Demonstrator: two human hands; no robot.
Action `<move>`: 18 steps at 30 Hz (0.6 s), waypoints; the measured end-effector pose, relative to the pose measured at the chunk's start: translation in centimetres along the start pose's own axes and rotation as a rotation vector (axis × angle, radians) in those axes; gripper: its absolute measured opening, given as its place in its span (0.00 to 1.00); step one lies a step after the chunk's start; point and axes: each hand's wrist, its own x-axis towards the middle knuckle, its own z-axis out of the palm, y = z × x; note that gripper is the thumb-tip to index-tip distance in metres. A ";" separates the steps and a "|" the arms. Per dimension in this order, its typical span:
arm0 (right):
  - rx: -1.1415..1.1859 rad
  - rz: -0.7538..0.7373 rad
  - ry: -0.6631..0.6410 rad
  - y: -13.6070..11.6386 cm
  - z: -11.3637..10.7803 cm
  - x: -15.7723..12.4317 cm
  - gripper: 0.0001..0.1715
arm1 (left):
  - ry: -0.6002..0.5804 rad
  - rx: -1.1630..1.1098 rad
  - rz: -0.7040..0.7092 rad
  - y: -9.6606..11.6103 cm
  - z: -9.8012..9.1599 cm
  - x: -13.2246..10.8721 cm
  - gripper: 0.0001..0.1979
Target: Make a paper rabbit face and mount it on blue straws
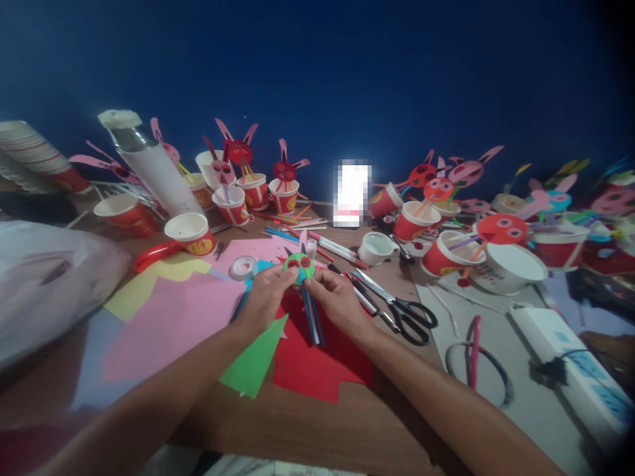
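Between my two hands is a green paper animal face (306,266) with red eyes, dark and pink ears, and blue sticks (311,317) hanging below it. My left hand (270,294) pinches the face's left edge, thumb on its front. On the other edge, my right hand (337,297) grips it with the fingertips. Red paper (322,370) and a green paper piece (255,360) lie beneath the hands. Black-handled scissors (397,307) lie with blades spread, right of my right hand, beside several marker pens (364,294). A tape roll (243,266) is near my left hand.
Red paper cups (231,206) holding paper animal faces line the back. Pink sheets (181,317) cover the left, near a plastic bag (49,284). A white cup (377,248), a phone-like bright screen (352,192) and a power strip (570,370) stand or lie to the right.
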 end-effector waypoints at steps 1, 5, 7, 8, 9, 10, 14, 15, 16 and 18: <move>0.013 0.004 -0.005 0.0 0.0 0.0 0.20 | 0.003 -0.024 0.002 -0.1 -0.1 0.1 0.11; 0.035 0.013 -0.010 0.0 0.1 0.0 0.21 | 0.006 -0.094 -0.004 -0.3 -0.3 0.3 0.11; 0.029 0.005 -0.007 0.0 0.1 0.0 0.21 | -0.025 -0.104 -0.028 -0.2 -0.1 0.2 0.11; 0.020 0.002 -0.004 0.1 0.2 -0.1 0.21 | -0.038 -0.104 -0.041 -0.1 0.0 0.1 0.10; 0.010 0.000 -0.004 0.1 0.2 -0.1 0.21 | -0.045 -0.103 -0.052 0.0 0.1 0.1 0.10; 0.001 -0.002 -0.005 0.1 0.2 -0.1 0.21 | -0.046 -0.102 -0.060 0.0 0.1 0.1 0.11; -0.012 -0.016 -0.017 0.3 0.3 -0.2 0.19 | -0.033 -0.111 -0.069 0.0 0.1 0.0 0.11; -0.016 -0.017 -0.016 0.4 0.2 -0.2 0.19 | -0.038 -0.116 -0.071 0.0 0.1 0.0 0.10; -0.019 -0.017 -0.012 0.4 0.2 -0.2 0.19 | -0.045 -0.124 -0.074 0.0 0.1 0.0 0.10; -0.007 -0.010 -0.002 0.5 0.2 -0.2 0.19 | -0.056 -0.150 -0.075 0.2 0.1 -0.1 0.10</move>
